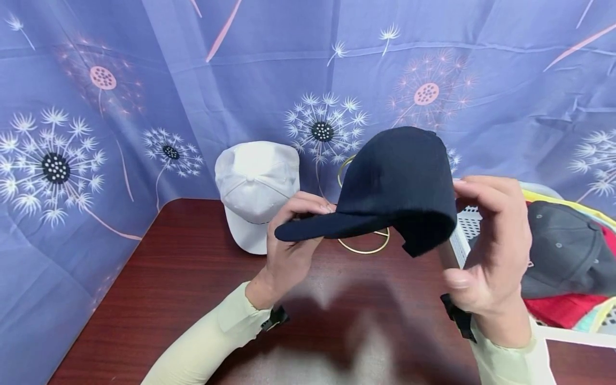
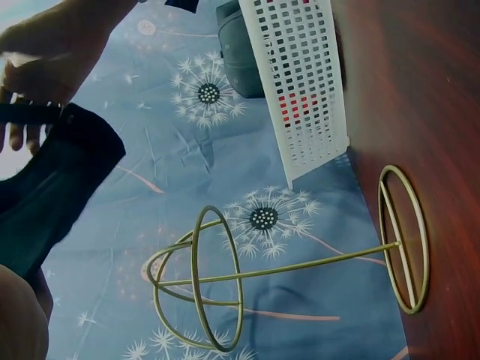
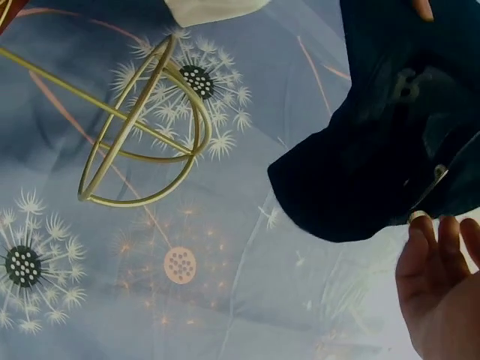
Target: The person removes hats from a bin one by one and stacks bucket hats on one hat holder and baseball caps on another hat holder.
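Note:
A navy baseball cap (image 1: 399, 171) is held up over the table, its brim pointing left. My left hand (image 1: 291, 256) grips it at the brim, fingers on top and palm below. My right hand (image 1: 500, 240) is at the back of the cap, fingertips touching its edge and thumb apart from it. The open underside of the cap shows in the right wrist view, with a pale letter mark and a small metal buckle (image 3: 440, 172). Behind the cap stands a gold wire hat stand (image 2: 322, 265), bare, with a domed top and a round base.
A white cap (image 1: 257, 182) stands at the back left, brim facing forward. On the right, a white perforated basket (image 2: 300, 90) holds a dark grey cap (image 1: 563, 251) and several colourful ones. A blue dandelion-print curtain (image 1: 269, 69) hangs behind the dark red wooden table (image 1: 159, 278).

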{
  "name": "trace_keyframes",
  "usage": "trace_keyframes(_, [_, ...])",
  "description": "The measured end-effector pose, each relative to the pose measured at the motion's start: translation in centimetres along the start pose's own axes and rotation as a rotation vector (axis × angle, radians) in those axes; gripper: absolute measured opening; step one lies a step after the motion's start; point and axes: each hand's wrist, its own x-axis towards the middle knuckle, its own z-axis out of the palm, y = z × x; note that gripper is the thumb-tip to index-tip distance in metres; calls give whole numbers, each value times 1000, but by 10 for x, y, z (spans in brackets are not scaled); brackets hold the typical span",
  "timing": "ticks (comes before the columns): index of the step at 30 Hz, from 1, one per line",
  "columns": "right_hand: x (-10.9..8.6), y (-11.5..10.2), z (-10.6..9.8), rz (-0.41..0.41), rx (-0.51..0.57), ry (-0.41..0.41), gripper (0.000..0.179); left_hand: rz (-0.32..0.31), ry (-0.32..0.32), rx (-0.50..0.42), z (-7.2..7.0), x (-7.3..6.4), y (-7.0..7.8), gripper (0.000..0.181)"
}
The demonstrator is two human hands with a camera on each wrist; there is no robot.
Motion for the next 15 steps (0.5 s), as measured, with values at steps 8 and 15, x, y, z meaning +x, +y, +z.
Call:
trace_keyframes(8, [-13, 6, -1, -58, -357, -130, 86, -37, 41, 108, 0, -2, 2, 19])
trace_keyframes(15, [-18, 8, 3, -44, -342, -188, 67, -32, 60, 118, 0, -2, 2, 20])
